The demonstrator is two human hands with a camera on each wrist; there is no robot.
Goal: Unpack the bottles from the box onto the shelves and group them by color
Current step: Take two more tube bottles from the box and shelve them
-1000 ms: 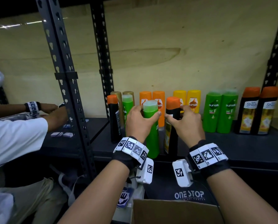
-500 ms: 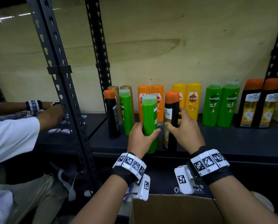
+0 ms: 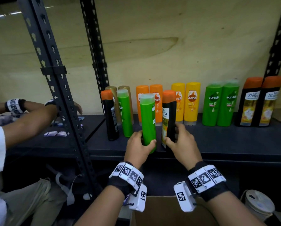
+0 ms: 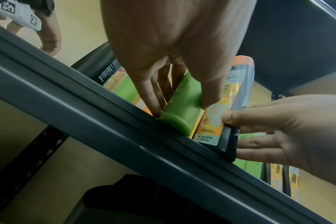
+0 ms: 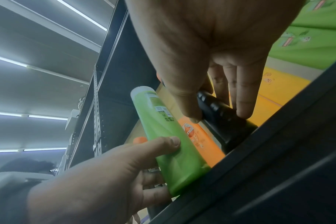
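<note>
My left hand (image 3: pixel 140 146) grips the lower part of a green bottle (image 3: pixel 148 121) standing upright at the front edge of the dark shelf (image 3: pixel 234 144). Right beside it my right hand (image 3: pixel 179 142) holds the base of a black bottle with an orange cap (image 3: pixel 169 115). The left wrist view has the green bottle (image 4: pixel 182 104) and the black bottle (image 4: pixel 228 133) resting on the shelf lip. In the right wrist view the green bottle (image 5: pixel 163 136) stands left of the black bottle (image 5: pixel 224 121). The cardboard box (image 3: pixel 169 212) lies below my wrists.
Further back on the shelf stand paired gold, orange (image 3: pixel 149 101), yellow (image 3: pixel 185 101), green (image 3: pixel 221 103) and black (image 3: pixel 258 101) bottles, plus one black (image 3: pixel 110 115) and one green (image 3: pixel 125 111) at the left. A shelf post (image 3: pixel 60 98) rises at the left, where another person's arms (image 3: pixel 30 118) work. A white bucket (image 3: pixel 258 204) sits at the lower right.
Both hands have slid down from the bottle caps to the lower bodies, and both bottles now stand on the shelf's front edge.
</note>
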